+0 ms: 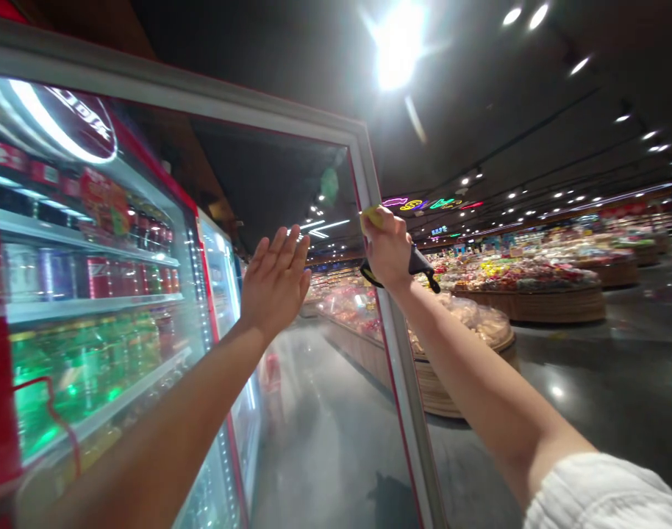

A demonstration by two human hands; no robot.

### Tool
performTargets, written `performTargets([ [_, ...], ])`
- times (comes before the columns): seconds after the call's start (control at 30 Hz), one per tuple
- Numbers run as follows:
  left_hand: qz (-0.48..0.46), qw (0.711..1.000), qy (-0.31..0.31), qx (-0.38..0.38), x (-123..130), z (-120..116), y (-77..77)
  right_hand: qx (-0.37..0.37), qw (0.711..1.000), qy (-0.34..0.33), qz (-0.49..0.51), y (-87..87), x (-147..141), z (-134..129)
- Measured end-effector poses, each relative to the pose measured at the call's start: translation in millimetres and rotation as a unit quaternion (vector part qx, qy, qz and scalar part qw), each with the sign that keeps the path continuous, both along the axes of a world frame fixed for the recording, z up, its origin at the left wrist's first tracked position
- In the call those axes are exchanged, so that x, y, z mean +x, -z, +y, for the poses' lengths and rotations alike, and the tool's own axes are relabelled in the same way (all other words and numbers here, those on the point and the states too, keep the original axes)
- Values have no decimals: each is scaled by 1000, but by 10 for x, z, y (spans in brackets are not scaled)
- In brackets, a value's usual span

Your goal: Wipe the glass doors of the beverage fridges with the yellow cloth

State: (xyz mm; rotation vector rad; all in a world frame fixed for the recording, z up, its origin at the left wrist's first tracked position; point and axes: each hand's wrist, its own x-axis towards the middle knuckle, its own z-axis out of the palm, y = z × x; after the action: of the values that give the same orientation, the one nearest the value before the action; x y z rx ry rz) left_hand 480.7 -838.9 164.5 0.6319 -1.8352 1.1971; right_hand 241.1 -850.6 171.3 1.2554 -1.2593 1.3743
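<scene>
A glass fridge door (373, 169) with a grey frame stands swung out in front of me. My left hand (275, 283) is raised at the glass, palm away from me, with its fingers stretched out and nothing held. My right hand (387, 246) is closed at the outer edge of the door frame. Something yellow (374, 215) shows at its fingers, and a black tool-like object (423, 266) with a loop sticks out on its right side. How much of the black object lies in the palm is hidden.
On the left, a red-framed drinks fridge (93, 303) holds cans and green bottles, with a red wire piece (52, 400) low down. Round wooden display stands (556, 305) piled with packaged goods stand on the grey floor (578, 397) to the right.
</scene>
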Motion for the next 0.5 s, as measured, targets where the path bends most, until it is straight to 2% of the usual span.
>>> performTargets([
  [0.13, 3, 1000, -3, 8, -15, 7, -4, 49, 998, 4, 25, 521, -59, 41],
  [0.2, 3, 1000, -2, 8, -20, 10, -6, 62, 997, 0, 37, 569, -104, 46],
  [0.27, 3, 1000, 1, 4, -19, 9, -5, 48, 998, -18, 32, 384, -149, 18],
  [0.37, 5, 1000, 4, -7, -8, -3, -3, -3, 997, -76, -3, -143, -201, -60],
  [0.43, 7, 1000, 4, -15, -2, -15, -2, -34, 992, -119, -35, -417, -219, -105],
  [0.47, 7, 1000, 4, -18, 0, -20, -1, -42, 989, -134, -46, -470, -223, -121],
  [0.5, 7, 1000, 4, -19, 0, -23, 0, -48, 987, -142, -50, -453, -222, -132],
])
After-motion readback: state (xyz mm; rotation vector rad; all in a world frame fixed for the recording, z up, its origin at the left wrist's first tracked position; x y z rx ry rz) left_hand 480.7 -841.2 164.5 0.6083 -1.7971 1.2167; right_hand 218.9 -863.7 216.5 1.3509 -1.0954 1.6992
